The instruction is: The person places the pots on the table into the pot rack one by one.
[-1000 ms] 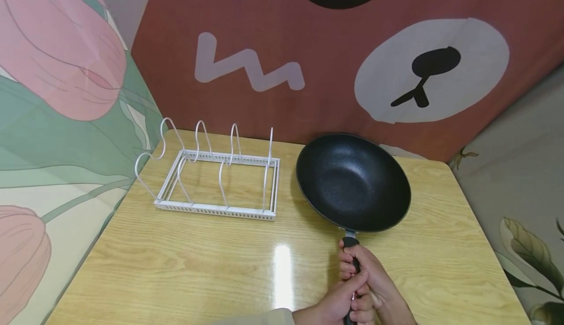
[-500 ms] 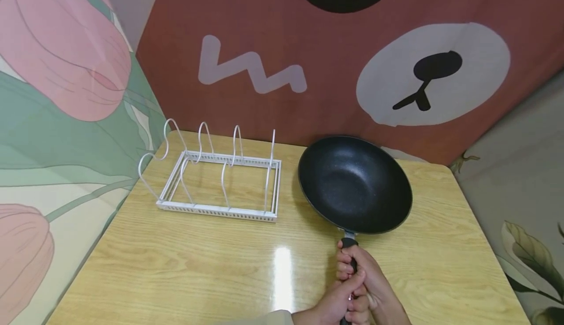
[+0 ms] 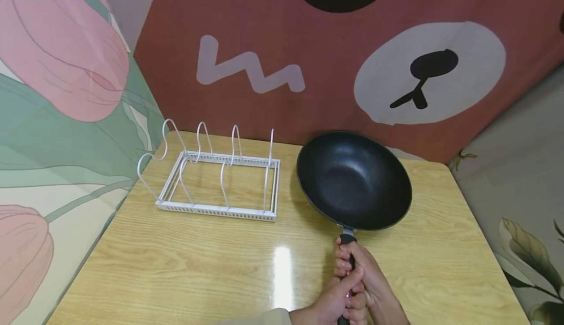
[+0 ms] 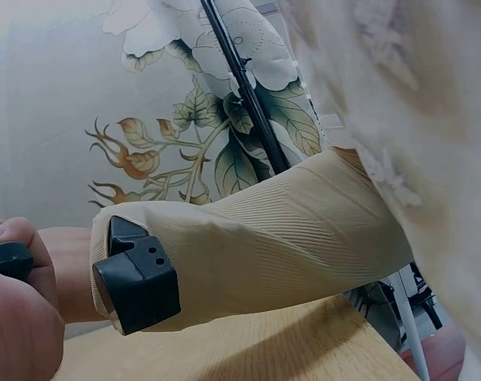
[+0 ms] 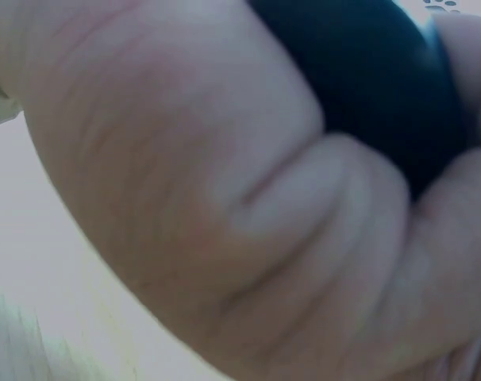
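A black wok (image 3: 352, 183) with a dark, faintly speckled inside hangs close over the back right of the table, its hollow tipped toward me. Both hands grip its long black handle (image 3: 348, 239). Nearest the pan, my right hand (image 3: 364, 266) has its fingers wrapped round the upper grip. Just below, my left hand (image 3: 337, 296) holds the lower part, overlapping the right hand, with its thumb along the top. In the left wrist view the dark handle end (image 4: 9, 259) shows between the hands. Curled fingers surround the black grip (image 5: 383, 87) in the right wrist view.
Left of the wok stands a white wire rack (image 3: 216, 211) with several upright loops. The wooden table (image 3: 185, 261) ends at a red patterned backdrop (image 3: 246, 109) behind. Patterned cloths also hang at both sides. A black wrist camera (image 4: 141, 278) sits on the right sleeve.
The wok has shifted slightly upward in the head view, away from me, in the last half second. Both hands keep their grip on the handle. The rack has stayed put.
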Demonstrator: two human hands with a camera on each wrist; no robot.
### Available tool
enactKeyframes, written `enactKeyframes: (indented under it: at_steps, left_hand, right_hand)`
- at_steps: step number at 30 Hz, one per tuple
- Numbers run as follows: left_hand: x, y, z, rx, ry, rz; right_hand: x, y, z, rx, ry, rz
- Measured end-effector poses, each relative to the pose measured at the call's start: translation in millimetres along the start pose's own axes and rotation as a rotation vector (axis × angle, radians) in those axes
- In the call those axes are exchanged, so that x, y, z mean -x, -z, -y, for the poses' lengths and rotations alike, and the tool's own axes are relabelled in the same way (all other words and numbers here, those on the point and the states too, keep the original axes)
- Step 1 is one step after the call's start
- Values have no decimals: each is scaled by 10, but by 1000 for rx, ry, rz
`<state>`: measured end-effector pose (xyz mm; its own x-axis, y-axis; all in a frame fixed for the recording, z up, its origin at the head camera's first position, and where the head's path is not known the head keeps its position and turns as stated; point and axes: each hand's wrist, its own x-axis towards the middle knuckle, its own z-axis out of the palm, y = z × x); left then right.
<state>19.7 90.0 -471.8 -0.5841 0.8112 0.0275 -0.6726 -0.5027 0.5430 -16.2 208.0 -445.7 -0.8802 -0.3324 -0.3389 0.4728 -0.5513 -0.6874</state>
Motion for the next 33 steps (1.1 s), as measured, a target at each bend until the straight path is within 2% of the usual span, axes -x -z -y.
enactKeyframes:
  at_steps: [4, 11, 15, 18, 24, 33]
  left_hand:
    - [7, -27, -34, 0, -10, 16]
    - [40, -118, -78, 10, -32, -4]
    - [63, -163, -108, 7, -27, -11]
    - [78, -194, -142, 6, -18, -11]
    - [108, -251, -217, -16, -40, -13]
    - [161, -333, -327, -39, -81, -41]
  right_hand:
    - [7, -39, 27, 0, 15, 23]
    - [41, -142, 60, -13, 9, -14]
    - [59, -201, 80, 41, 24, -11]
    - [59, -251, 102, 63, 48, 16]
    - [41, -351, 160, 1, 84, 109]
    - [41, -494, 226, 27, 126, 167]
